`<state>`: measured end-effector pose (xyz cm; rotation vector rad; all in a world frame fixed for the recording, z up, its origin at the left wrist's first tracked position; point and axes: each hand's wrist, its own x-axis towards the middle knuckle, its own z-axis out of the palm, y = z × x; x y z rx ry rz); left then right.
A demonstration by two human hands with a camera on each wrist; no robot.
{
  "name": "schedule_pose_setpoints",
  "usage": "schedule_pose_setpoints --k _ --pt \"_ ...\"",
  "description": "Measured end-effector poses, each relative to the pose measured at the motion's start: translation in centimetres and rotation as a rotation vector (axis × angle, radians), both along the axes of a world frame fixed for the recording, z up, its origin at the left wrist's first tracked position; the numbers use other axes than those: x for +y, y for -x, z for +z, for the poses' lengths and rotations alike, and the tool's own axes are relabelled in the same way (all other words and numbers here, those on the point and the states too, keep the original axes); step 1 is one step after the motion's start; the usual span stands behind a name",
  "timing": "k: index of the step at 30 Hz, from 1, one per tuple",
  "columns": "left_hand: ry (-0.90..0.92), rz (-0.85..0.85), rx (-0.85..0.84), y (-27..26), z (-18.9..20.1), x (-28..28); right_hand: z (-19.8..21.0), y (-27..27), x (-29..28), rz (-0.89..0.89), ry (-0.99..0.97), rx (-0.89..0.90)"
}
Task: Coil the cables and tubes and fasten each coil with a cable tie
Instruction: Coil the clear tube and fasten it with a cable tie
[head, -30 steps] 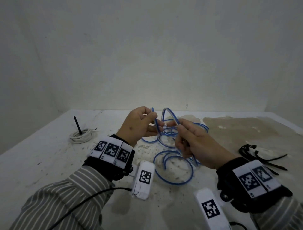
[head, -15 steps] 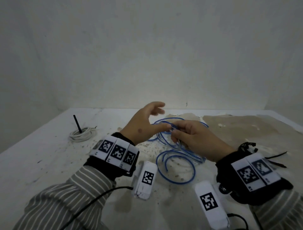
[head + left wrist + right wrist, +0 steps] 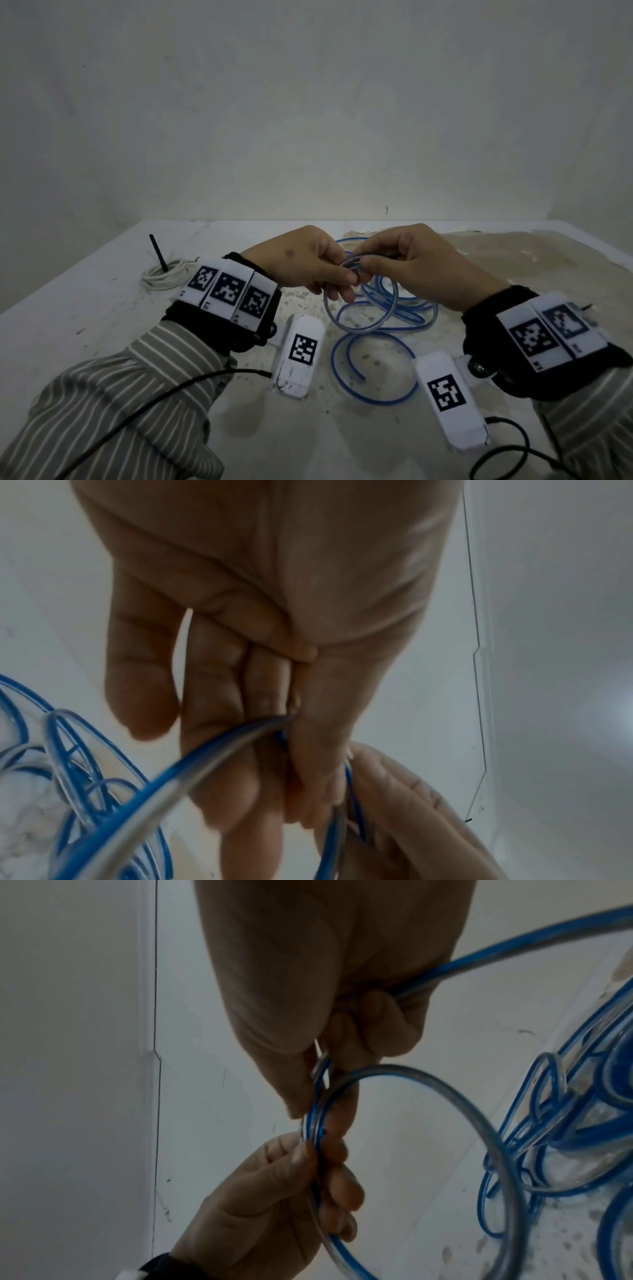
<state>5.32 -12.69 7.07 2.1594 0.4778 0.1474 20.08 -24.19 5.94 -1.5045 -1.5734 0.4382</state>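
Observation:
A long clear tube with a blue stripe (image 3: 375, 397) lies in loose loops on the white table (image 3: 85, 325). One loop (image 3: 359, 325) hangs from both hands just above the pile. My left hand (image 3: 346, 282) pinches the top of that loop between thumb and curled fingers. My right hand (image 3: 364, 265) pinches the same strands right beside it. The left wrist view has the tube (image 3: 192, 775) running out from under the left thumb. In the right wrist view the round loop (image 3: 479, 1123) hangs below the right hand (image 3: 318, 1093), and the left hand (image 3: 318, 1177) grips it from below.
A white cable coil (image 3: 164, 277) with a black tie sticking up lies at the back left. Brown paper (image 3: 548, 260) covers the table's right side. A black tie end (image 3: 587, 306) peeks out behind my right wrist. The wall stands close behind the table.
Half a second ago my left hand was spread open off the tube; now it grips the loop again beside my right fingers. One loop now hangs from both hands.

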Motion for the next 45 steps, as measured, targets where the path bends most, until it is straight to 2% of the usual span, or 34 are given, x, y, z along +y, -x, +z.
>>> schedule_pose_setpoints --k 5,8,13,18,21,23,25,28,31,37,41,45 --pt "0.119 0.103 -0.064 0.3 -0.4 -0.3 0.8 -1.2 0.2 -0.122 -0.086 -0.184" --pt "0.179 0.177 -0.131 0.8 -0.8 -0.1 1.5 -2.5 0.2 -0.166 -0.119 -0.227" --pt "0.244 0.280 -0.231 2.4 -1.0 0.4 1.9 -4.9 -0.1 -0.212 -0.120 -0.203" --pt "0.265 0.333 -0.287 2.7 -0.9 0.7 1.3 -5.5 0.4 -0.228 -0.116 -0.069" --pt "0.276 0.415 -0.303 2.5 -1.1 1.1 0.4 -5.5 1.1 -0.160 0.043 -0.062" --pt "0.235 0.453 -0.261 2.4 -1.5 1.3 0.0 -5.3 1.5 -0.110 0.176 -0.158" --pt "0.181 0.459 -0.212 2.3 -1.9 1.4 0.4 -4.7 1.8 -0.097 0.212 -0.333" --pt "0.148 0.434 -0.193 1.9 -1.8 1.1 1.4 -2.1 2.6 -0.024 0.173 -0.414" --pt "0.148 0.383 -0.202 1.7 -1.1 0.6 1.9 -0.2 3.7 -0.030 0.074 -0.550" --pt "0.270 0.316 -0.294 1.9 -0.5 -0.1 3.8 -1.0 3.9 -0.034 -0.099 -0.368" --pt "0.401 0.341 -0.446 1.9 -0.5 0.0 4.9 -2.3 3.2 -0.094 -0.125 -0.255" --pt "0.558 0.435 -0.589 1.4 -0.7 0.1 3.3 -2.0 3.3 -0.116 -0.080 -0.136"
